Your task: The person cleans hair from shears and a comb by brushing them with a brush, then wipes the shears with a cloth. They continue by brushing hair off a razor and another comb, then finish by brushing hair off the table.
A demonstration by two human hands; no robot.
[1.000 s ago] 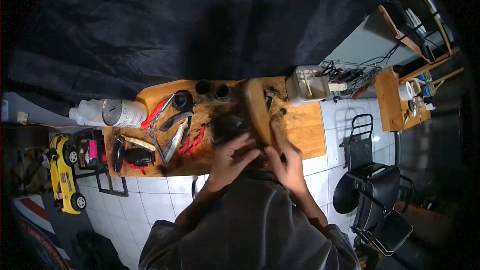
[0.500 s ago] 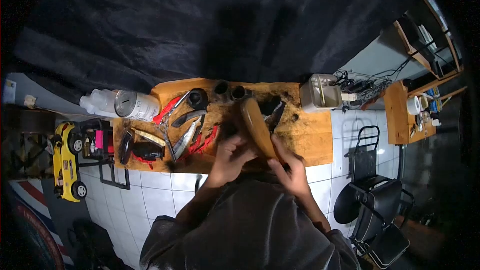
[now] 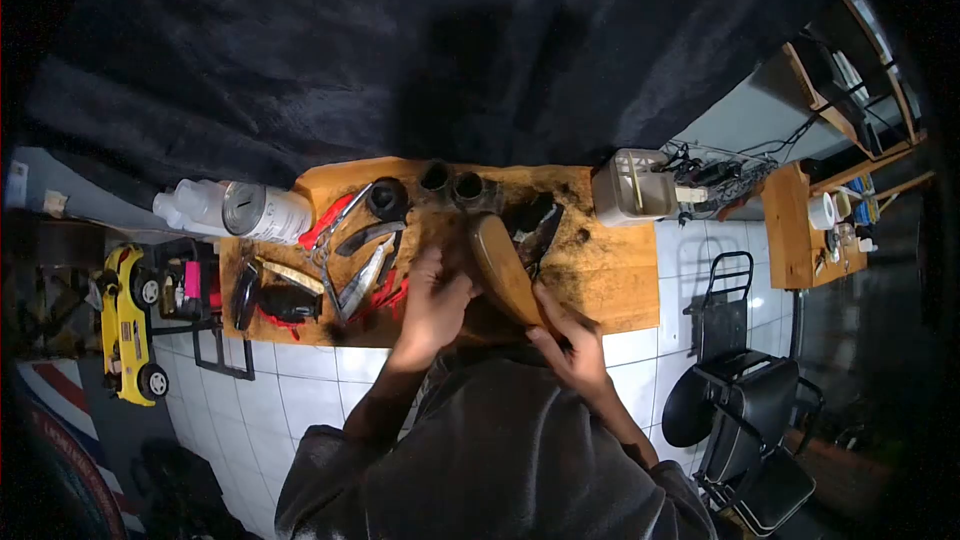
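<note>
A brush with a curved wooden handle (image 3: 506, 270) is tilted over the table, dark bristles on its left side. Around its lower end my right hand (image 3: 570, 342) is closed, thumb and fingers on the wood. My left hand (image 3: 436, 308) is just left of the bristles, fingers apart and partly curled. Whether its fingertips touch the bristles is too dark to tell. Behind the brush stand two dark round containers, the left cup (image 3: 434, 178) and the right cup (image 3: 468, 188). A dark item (image 3: 540, 225) lies to the right among loose hair clippings.
The wooden table (image 3: 630, 285) carries scissors (image 3: 325, 258), black clippers (image 3: 290, 302) and red-handled tools on the left. A white can (image 3: 275, 212) stands at the back left, a grey bin (image 3: 632, 188) at the back right. A black chair (image 3: 755, 400) is on the right.
My left hand has moved left, away from the brush. The brush and my right hand have shifted slightly left and down.
</note>
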